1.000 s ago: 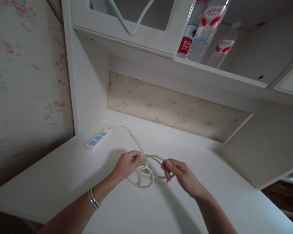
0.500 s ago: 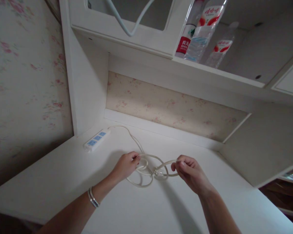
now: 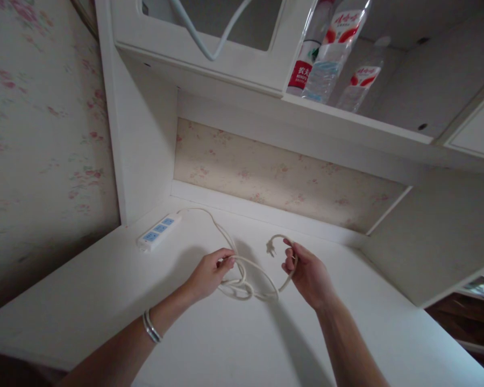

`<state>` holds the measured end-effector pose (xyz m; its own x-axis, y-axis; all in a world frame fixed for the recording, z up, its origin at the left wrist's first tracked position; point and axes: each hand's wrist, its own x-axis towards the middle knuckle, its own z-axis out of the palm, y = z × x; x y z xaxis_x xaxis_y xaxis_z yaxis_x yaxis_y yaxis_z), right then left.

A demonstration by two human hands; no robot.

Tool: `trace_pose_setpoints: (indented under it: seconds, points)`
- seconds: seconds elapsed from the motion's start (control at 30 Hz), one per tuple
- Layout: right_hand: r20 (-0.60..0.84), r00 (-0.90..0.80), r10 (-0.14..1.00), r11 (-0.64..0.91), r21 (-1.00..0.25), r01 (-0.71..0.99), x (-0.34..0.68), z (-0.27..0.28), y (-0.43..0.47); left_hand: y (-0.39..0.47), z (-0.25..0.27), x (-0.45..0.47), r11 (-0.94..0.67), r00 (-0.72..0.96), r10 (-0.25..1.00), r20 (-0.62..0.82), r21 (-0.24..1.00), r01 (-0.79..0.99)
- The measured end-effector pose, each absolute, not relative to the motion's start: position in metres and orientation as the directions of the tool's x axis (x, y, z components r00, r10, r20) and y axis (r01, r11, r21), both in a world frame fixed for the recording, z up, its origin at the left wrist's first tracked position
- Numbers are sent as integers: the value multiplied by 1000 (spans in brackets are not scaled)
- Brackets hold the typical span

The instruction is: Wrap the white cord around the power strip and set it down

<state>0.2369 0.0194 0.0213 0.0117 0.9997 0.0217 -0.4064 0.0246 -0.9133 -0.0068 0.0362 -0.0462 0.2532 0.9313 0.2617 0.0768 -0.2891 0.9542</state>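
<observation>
We find the cord [image 3: 242,282] looped on the desk [image 3: 105,290] between both hands. Left hand [image 3: 207,274] pinches the loops at its 3 o'clock; right hand [image 3: 306,271] is closed on the cord's end, the plug [image 3: 271,247] at its 10 o'clock. The strip [image 3: 158,231] lies at the left hand's 11 o'clock, the left hand being nearer.

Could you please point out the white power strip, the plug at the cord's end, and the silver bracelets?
white power strip with blue sockets [image 3: 158,233], head view, its top face
white plug [image 3: 270,247], head view, plug body
silver bracelets [image 3: 151,328], head view, bands on left wrist
</observation>
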Motion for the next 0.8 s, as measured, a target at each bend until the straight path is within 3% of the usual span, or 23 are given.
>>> trace_pose_setpoints:
  seconds: [0.47,0.8]
  points:
    - [-71,-161,984,-61,-996,66,229,7,24,29,-38,-6,-279,255,933,254,958,67]
    - [-106,-320,941,-84,-993,80,202,4,46,26,-29,-6,-60,256,961,102,984,-167]
